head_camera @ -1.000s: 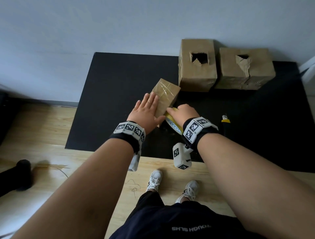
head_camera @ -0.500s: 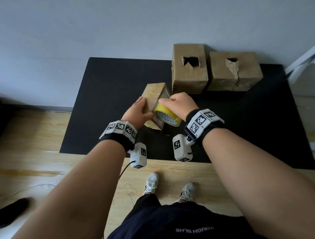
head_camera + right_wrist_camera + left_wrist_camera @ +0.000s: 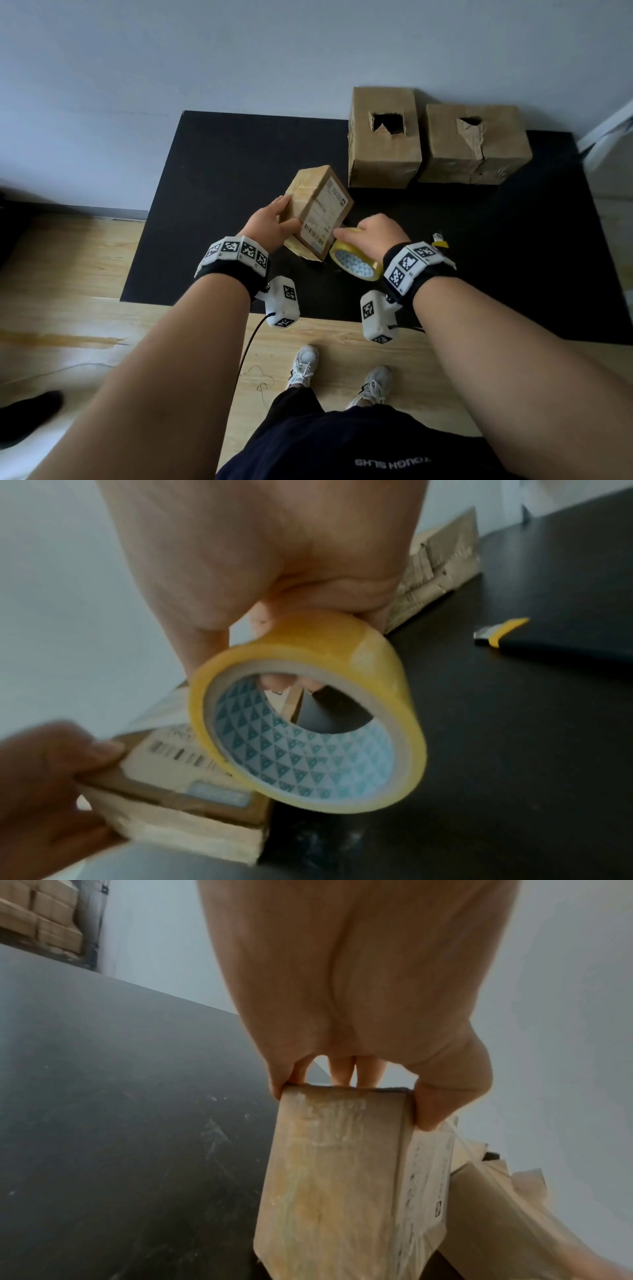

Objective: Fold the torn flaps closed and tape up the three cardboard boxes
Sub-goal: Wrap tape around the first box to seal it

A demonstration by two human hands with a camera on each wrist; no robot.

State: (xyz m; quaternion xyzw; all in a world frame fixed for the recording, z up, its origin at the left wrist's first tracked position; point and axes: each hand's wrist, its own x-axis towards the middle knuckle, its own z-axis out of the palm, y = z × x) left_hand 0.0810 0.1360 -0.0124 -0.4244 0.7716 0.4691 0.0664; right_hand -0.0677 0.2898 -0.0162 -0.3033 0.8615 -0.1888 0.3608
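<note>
Left hand [image 3: 270,224] grips small box [image 3: 317,212]; right hand [image 3: 375,233] grips tape roll [image 3: 356,262]. Steady box, run tape flat.

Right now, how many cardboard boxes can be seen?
3: a small box gripped by the left hand, and two torn boxes, one beside the other, standing against the wall.

I can read little here. Shipping label [image 3: 322,214] on the small box [image 3: 310,192] has a barcode and print, too blurred to read. My dark garment [image 3: 376,455] carries white lettering, upside down from the head view (looks like "TOUGH SLHS", not certain). Wristbands [image 3: 236,253] show black-and-white square marker codes only.
</note>
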